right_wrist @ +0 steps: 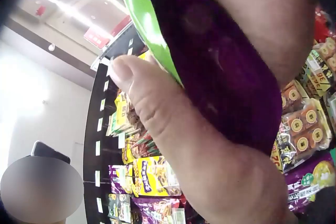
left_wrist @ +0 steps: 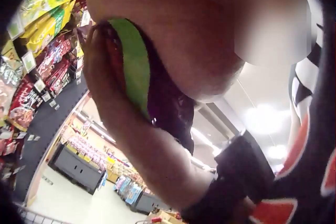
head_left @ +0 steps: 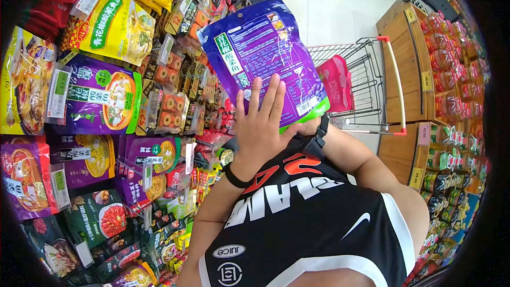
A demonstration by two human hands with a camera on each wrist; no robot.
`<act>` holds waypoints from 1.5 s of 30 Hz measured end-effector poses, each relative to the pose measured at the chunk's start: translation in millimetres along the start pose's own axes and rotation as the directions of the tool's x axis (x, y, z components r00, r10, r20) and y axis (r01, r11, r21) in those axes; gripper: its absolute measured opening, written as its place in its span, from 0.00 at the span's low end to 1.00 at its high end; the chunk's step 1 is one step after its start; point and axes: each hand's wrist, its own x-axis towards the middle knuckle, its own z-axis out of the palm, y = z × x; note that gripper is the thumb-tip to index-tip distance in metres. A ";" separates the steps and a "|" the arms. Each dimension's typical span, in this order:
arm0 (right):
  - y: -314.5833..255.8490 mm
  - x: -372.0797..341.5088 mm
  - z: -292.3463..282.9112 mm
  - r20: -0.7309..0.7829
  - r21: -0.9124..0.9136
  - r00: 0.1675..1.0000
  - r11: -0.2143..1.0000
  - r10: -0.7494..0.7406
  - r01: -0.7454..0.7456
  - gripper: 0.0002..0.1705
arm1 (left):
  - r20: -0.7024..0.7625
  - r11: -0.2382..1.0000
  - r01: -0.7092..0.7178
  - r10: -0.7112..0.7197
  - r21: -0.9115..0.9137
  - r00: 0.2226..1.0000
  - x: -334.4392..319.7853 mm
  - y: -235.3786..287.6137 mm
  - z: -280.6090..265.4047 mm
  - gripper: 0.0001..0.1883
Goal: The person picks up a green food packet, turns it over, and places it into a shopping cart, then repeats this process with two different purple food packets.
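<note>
A purple packet with a green bottom edge (head_left: 265,42) is tilted up in front of my chest, its printed back and barcode facing me. My left hand (head_left: 261,119) lies flat on the lower part of that face, fingers straight and spread. Mostly hidden behind the bottom edge, my right hand (head_left: 307,127) grips the packet from below. In the right wrist view, the right thumb (right_wrist: 173,124) runs along the packet (right_wrist: 220,66) near its green edge. The left wrist view shows the green edge (left_wrist: 135,69) between the two hands.
Shelves on the left hold hanging seasoning packets, including a similar purple one (head_left: 101,95) and a yellow one (head_left: 111,24). A shopping cart (head_left: 366,79) stands beyond the packet, with a pink-red bag (head_left: 337,85) at its near side. Wooden display stands (head_left: 401,58) line the right.
</note>
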 end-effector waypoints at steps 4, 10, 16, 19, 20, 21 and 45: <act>0.4 -5.1 -1.2 -0.004 0.000 1.000 1.000 0.016 -0.016 0.45 | 0.024 1.000 0.020 -0.020 0.014 0.999 -4.2 9.8 3.6 0.44; -2.2 -3.1 1.5 0.013 -0.022 0.999 0.999 0.033 -0.033 0.50 | 0.046 1.000 0.003 -0.004 0.026 0.999 -2.9 14.3 1.9 0.44; -19.2 -3.0 4.8 0.053 -0.119 0.998 0.993 0.029 -0.022 0.55 | -0.016 0.984 0.051 -0.055 -0.172 0.998 -2.8 -0.5 13.5 0.53; -28.5 5.6 17.8 0.109 -0.339 0.994 0.939 -0.020 0.056 0.58 | 0.065 0.819 0.129 -0.112 -0.558 0.992 -10.1 -19.6 6.6 0.71; -32.0 5.6 27.9 0.132 -0.467 0.990 0.879 -0.040 0.098 0.58 | 0.102 0.764 0.125 -0.078 -0.633 0.992 -12.6 -26.1 4.0 0.72; -35.0 3.7 39.9 0.149 -0.648 0.988 0.749 -0.050 0.136 0.60 | 0.079 0.718 0.119 -0.089 -0.686 0.993 -18.9 -29.2 8.9 0.69; -99.3 69.4 -7.2 -0.132 -0.897 0.978 0.400 0.163 -0.188 0.16 | 0.497 -0.562 0.066 -0.664 -0.825 0.559 -159.6 -93.3 121.4 0.30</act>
